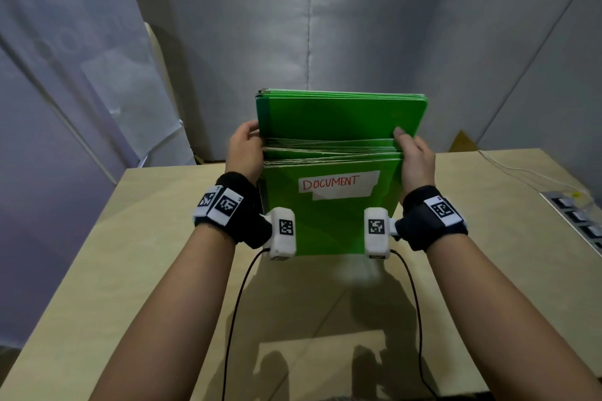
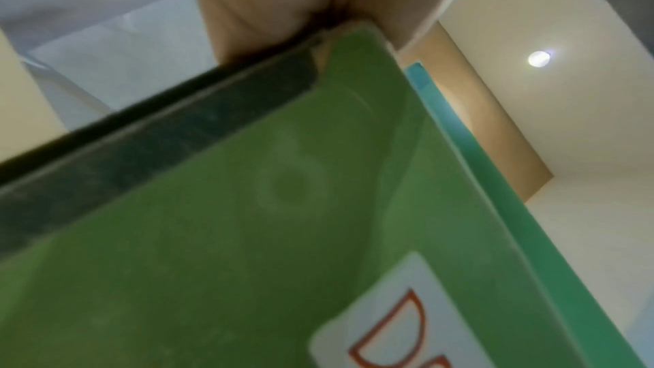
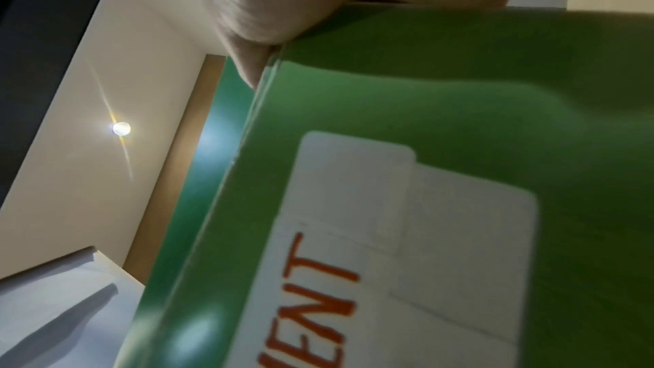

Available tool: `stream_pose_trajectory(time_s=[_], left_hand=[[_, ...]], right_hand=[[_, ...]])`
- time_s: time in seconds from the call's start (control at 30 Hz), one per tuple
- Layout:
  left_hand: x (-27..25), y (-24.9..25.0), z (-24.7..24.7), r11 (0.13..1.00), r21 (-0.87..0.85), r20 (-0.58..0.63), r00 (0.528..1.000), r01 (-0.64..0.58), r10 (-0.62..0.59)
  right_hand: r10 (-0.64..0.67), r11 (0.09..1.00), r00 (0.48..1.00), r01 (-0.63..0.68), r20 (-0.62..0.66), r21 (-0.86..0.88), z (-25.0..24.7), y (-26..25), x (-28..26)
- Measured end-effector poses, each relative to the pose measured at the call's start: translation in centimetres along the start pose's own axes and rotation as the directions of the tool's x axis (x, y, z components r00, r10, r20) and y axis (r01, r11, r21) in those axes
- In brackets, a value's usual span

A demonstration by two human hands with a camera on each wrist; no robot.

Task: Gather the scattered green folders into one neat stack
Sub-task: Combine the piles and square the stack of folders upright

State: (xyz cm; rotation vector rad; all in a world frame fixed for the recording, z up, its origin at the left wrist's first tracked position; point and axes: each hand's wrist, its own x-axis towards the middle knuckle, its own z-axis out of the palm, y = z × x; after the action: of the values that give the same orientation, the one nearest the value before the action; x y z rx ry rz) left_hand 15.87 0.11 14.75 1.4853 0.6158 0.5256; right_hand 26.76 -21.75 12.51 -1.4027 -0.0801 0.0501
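Observation:
Several green folders [image 1: 329,215] are held together upright above the table [image 1: 130,270], raised clear of its top. The nearest one carries a white label reading DOCUMENT [image 1: 338,184]. A taller batch of folders [image 1: 338,117] stands behind it. My left hand [image 1: 244,148] grips the bundle's left edge and my right hand [image 1: 415,156] grips its right edge, thumb on the back batch. The left wrist view shows the front folder [image 2: 247,234] with a dark spine strip [image 2: 141,144]. In the right wrist view the label [image 3: 407,234] fills the frame under my right hand [image 3: 276,4].
The light wooden table stretches below and around the bundle. A power strip [image 1: 580,221] with a white cable [image 1: 521,172] lies at the right edge. Grey fabric walls close in behind and to the left. A cardboard corner [image 1: 462,140] shows behind the table.

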Motion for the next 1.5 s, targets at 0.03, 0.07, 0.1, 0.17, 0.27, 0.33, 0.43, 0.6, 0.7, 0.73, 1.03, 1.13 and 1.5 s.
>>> stream_pose_trajectory(time_s=[0.03,0.07,0.1,0.17,0.27,0.33,0.43,0.6,0.7,0.73,1.03,1.13,1.5], left_hand=[[-0.1,0.0,-0.1,1.0,-0.026,0.025,1.0,-0.006,0.007],[-0.3,0.0,-0.2,0.999,-0.048,0.044,0.999,-0.007,0.009],[-0.5,0.0,-0.3,0.998,-0.067,0.061,0.998,-0.009,0.013],[-0.8,0.0,-0.4,0.993,-0.117,0.102,0.994,-0.01,0.022],[-1.1,0.7,-0.2,0.989,-0.135,0.153,0.986,-0.052,0.073],[-0.8,1.1,0.1,0.99,-0.103,0.174,0.978,-0.096,0.113],[-0.9,1.0,0.6,0.989,-0.06,0.172,0.975,-0.133,0.142],[-1.0,-0.1,0.3,0.988,-0.059,0.152,0.977,-0.14,0.148],[-0.9,-0.4,-0.2,0.988,-0.141,0.146,0.985,-0.068,0.089],[-0.8,-0.5,-0.3,0.985,-0.17,0.149,0.987,-0.033,0.059],[0.2,-0.6,-0.3,0.963,-0.226,0.122,0.985,0.146,-0.12],[0.5,-0.4,0.5,0.967,-0.214,0.01,0.99,0.139,-0.14],[-0.7,-3.0,-0.2,0.931,-0.353,0.175,0.984,0.092,-0.031]], right_hand=[[-0.025,1.0,1.0,0.025,-0.003,-0.014,0.0,0.1,0.0],[-0.046,0.998,0.999,0.045,-0.016,-0.032,0.0,0.3,0.0],[-0.059,0.997,0.998,0.058,-0.026,-0.042,-0.1,0.7,0.2],[-0.08,0.996,0.996,0.078,-0.026,-0.048,-0.5,1.5,0.8],[-0.068,0.996,0.997,0.07,0.03,-0.053,-0.9,1.9,1.1],[-0.031,0.998,0.997,0.034,0.067,-0.048,-1.1,2.0,1.1],[0.02,0.999,0.996,-0.017,0.083,-0.038,-1.1,1.4,0.4],[-0.048,0.997,0.996,0.052,0.069,-0.049,-0.6,0.7,-0.9],[-0.035,0.998,0.996,0.039,0.083,-0.053,-1.3,2.6,0.7],[-0.014,0.999,0.998,0.017,0.068,-0.03,-1.5,3.1,1.5],[-0.041,0.985,0.996,0.053,0.08,-0.161,-0.1,-0.4,0.8],[-0.075,0.984,0.993,0.089,0.094,-0.152,-0.3,-0.5,0.3],[-0.079,0.974,0.996,0.066,-0.05,-0.216,0.3,1.7,0.5]])
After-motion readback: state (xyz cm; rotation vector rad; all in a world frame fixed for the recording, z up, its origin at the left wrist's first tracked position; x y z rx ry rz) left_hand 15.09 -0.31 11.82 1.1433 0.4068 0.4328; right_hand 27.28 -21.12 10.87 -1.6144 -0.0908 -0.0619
